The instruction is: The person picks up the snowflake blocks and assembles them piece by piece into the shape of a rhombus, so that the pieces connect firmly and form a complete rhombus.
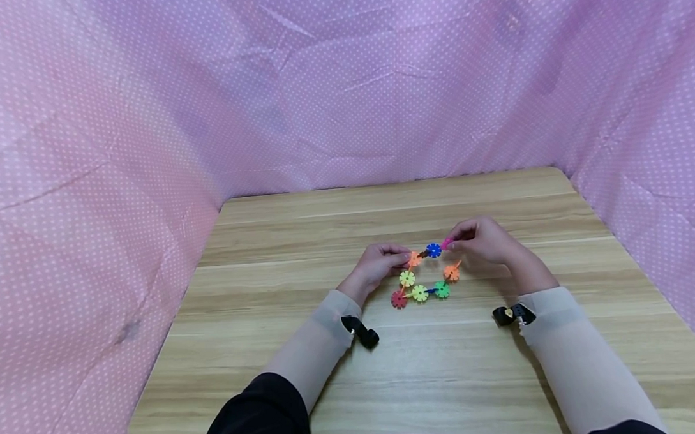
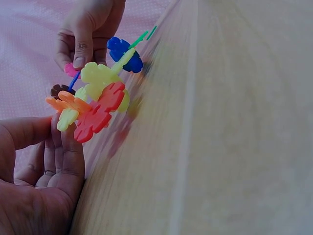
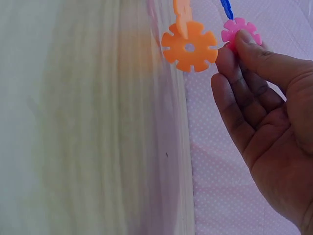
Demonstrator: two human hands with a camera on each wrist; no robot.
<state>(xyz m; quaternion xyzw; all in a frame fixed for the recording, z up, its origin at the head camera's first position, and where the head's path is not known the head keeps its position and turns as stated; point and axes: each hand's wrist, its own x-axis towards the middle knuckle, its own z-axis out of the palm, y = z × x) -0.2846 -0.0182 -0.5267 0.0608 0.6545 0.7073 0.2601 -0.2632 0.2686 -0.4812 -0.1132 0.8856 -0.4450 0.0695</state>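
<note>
A chain of slotted plastic snowflake discs, joined edge to edge, curves into an incomplete ring between the hands. At its upper left, my left hand [image 1: 378, 267] pinches an orange disc [image 1: 415, 259] with thumb and fingertips. My right hand [image 1: 483, 241] holds a pink disc [image 3: 240, 30] by its edge, thumb against fingers. Between them sit a dark brown disc [image 2: 61, 91] and a blue disc [image 1: 433, 250]. Yellow discs [image 1: 407, 279], a red disc [image 2: 100, 112] and a green disc [image 1: 442, 290] form the left and near sides. Another orange disc [image 3: 200, 58] hangs near the right hand, apart from the pink one.
Beneath the hands is a light wood-grain table [image 1: 302, 238] with rounded corners. Pink polka-dot cloth [image 1: 332, 102] hangs behind it and along both sides. Black wrist cameras [image 1: 367, 336] are strapped over the pale sleeves.
</note>
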